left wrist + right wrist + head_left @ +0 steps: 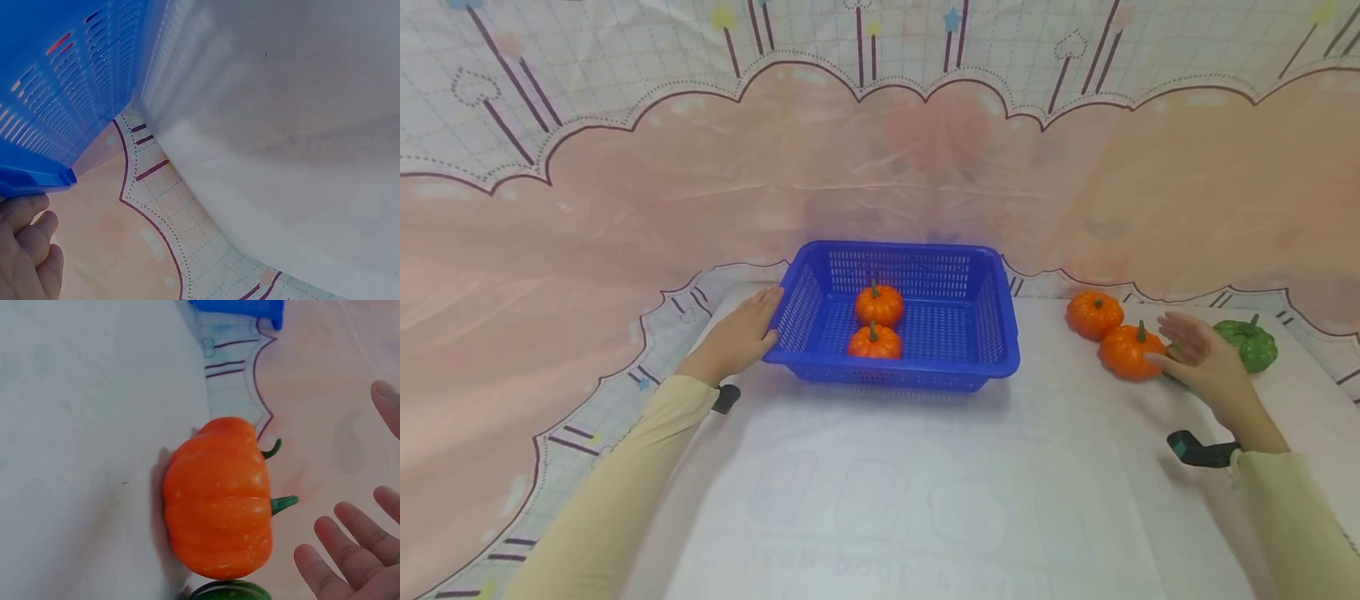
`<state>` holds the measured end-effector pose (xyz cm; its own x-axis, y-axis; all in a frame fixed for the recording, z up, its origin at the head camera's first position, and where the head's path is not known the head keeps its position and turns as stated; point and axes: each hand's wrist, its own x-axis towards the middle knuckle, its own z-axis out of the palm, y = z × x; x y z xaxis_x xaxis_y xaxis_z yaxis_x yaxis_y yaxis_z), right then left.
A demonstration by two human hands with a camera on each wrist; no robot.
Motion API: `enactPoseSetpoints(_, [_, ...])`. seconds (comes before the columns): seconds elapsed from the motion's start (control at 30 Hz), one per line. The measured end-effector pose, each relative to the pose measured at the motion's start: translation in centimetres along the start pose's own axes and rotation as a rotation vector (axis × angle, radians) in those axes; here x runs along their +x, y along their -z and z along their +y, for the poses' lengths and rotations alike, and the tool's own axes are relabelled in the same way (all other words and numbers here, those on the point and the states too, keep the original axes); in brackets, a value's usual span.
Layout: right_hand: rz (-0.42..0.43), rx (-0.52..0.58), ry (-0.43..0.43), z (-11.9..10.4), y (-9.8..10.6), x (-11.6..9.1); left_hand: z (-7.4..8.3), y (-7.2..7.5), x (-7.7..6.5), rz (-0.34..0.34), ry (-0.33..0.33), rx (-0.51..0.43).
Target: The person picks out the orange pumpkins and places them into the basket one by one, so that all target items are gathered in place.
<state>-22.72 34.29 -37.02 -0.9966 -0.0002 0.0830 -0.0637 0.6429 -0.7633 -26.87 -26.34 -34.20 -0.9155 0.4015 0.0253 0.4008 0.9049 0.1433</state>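
Observation:
A blue plastic basket (895, 377) stands on the white table with two small orange pumpkins (880, 307) inside, one behind the other. My left hand (739, 335) rests against the basket's left rim, its fingers fairly straight; in the left wrist view the fingertips touch the rim (37, 184). On the right, my right hand (1204, 360) hovers beside an orange pumpkin (1129, 353) with its fingers spread and nothing between them. Another orange pumpkin (1094, 315) sits just behind that one. Under the right hand a dark green gourd (231, 591) shows partly, the rest hidden.
A green pumpkin (1247, 343) lies to the right of the right hand. Behind the table hangs a pink patterned cloth (925, 192), which also runs down the left side. The white tabletop (880, 483) stretches in front of the basket.

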Motion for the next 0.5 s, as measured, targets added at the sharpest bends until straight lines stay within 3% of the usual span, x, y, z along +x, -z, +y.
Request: enactPoseSetpoints(0.5, [-0.028, -0.040, -0.056, 1.3, -0.7, 0.3, -0.1, -0.2, -0.1, 0.006, -0.002, -0.008])
